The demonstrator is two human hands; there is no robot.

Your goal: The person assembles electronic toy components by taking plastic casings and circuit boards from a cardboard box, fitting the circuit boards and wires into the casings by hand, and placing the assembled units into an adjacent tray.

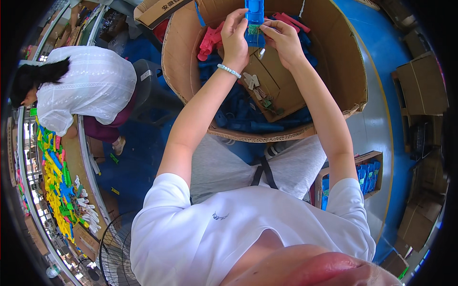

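My left hand (234, 44) is closed on the side of a blue plastic housing (255, 18), raised over a big cardboard bin (341, 62). A small green circuit board (254, 29) with thin wires lies against the housing. The thumb and fingers of my right hand (285, 44) pinch at the board's right edge. Below the board dangles a small whitish cylinder (261, 53) on a wire. Under my hands, a shallow cardboard tray (291, 97) in the bin carries small white pieces (252, 81) and several wired boards (267, 103).
Pink plastic parts (210, 42) and blue parts (253, 126) fill the bin around the tray. A box of blue parts (367, 177) stands by my right elbow. At left, a person in white (88, 86) bends beside a table heaped with coloured parts (57, 186). Cartons (422, 83) line the right side.
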